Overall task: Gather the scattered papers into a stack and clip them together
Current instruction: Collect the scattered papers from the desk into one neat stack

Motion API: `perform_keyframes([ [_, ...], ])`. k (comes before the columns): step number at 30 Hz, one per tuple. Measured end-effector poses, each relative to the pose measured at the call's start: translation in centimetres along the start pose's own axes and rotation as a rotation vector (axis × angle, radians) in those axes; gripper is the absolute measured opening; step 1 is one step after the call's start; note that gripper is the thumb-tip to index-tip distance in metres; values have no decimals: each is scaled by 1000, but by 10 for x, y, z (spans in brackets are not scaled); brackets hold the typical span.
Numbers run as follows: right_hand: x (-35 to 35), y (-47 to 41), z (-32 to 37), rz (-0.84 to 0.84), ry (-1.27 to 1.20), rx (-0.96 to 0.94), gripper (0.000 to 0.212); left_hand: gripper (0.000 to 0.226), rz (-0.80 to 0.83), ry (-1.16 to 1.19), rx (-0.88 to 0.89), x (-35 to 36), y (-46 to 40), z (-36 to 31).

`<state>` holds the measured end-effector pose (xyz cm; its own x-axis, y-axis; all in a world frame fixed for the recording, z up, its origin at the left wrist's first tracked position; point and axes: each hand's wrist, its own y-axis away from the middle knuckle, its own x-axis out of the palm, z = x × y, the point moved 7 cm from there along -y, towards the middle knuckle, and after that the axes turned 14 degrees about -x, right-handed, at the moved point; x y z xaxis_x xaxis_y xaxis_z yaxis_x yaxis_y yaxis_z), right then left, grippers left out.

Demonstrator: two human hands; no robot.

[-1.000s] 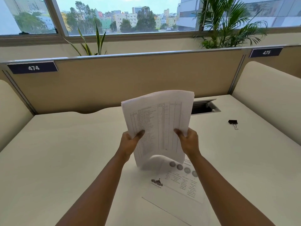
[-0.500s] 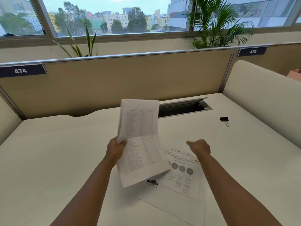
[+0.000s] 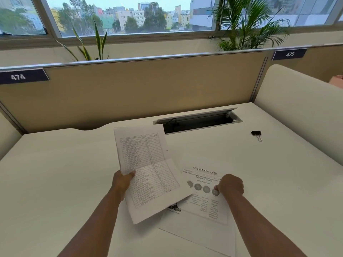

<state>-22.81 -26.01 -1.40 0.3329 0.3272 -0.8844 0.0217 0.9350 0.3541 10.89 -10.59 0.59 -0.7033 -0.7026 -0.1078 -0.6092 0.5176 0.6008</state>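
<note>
My left hand (image 3: 122, 182) grips a few printed sheets with tables (image 3: 146, 171) by their left edge, held low over the white desk (image 3: 55, 182). More sheets lie flat on the desk to the right: one headed "ACADEMY" with round pictures (image 3: 204, 191) on top of a larger sheet (image 3: 200, 236). My right hand (image 3: 231, 185) rests on the "ACADEMY" sheet with fingers curled, pinching at its right side. A black binder clip (image 3: 256, 134) lies alone at the far right of the desk.
An open cable slot (image 3: 198, 121) with a raised lid is set into the desk behind the papers. A tan partition (image 3: 148, 89) closes the back, a cream divider (image 3: 300, 112) the right side. Plants (image 3: 246, 25) stand by the window.
My right hand let go of the held sheets and came down onto the sheet lying on the desk. My left hand lowered the held sheets toward the desk.
</note>
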Motion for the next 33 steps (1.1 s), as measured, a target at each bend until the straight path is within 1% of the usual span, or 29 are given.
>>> perform_keyframes([
  [5,6,-4,2,42,-27,48,33,36,7,-6,-16,-1,-3,3],
  [7,11,-1,3,54,-59,33,35,37,4,-13,-28,-2,-4,5],
  [10,13,-3,4,53,-176,-21,33,37,-4,-19,-40,-4,-4,6],
  [12,4,-6,5,37,-318,-44,27,37,-7,-13,-59,-8,-6,10],
  [13,-5,-7,7,5,-385,-49,28,37,-9,-12,-71,-9,-7,13],
  [14,-15,-8,9,-59,-435,-50,33,37,-16,-12,-86,-11,-9,17],
  [16,-44,-4,15,-239,-467,-78,41,38,-19,-9,-118,-12,-11,24],
  [18,-77,4,31,-441,-437,-201,32,39,-17,-13,-146,-11,-14,29],
  [20,-104,12,53,-598,-398,-410,22,39,-3,-30,-157,-8,-14,30],
  [23,-130,29,83,-742,-375,-662,24,38,45,-74,-171,0,-14,29],
  [26,-150,43,100,-857,-467,-749,25,37,109,-143,-191,11,-13,33],
  [27,-153,45,103,-871,-506,-746,25,38,132,-160,-198,14,-14,36],
  [29,-152,42,104,-837,-581,-700,25,38,166,-189,-215,17,-16,42],
  [31,-141,33,104,-742,-642,-645,26,36,191,-212,-230,19,-17,47],
  [33,-119,17,101,-582,-715,-581,26,34,209,-220,-235,21,-15,50],
])
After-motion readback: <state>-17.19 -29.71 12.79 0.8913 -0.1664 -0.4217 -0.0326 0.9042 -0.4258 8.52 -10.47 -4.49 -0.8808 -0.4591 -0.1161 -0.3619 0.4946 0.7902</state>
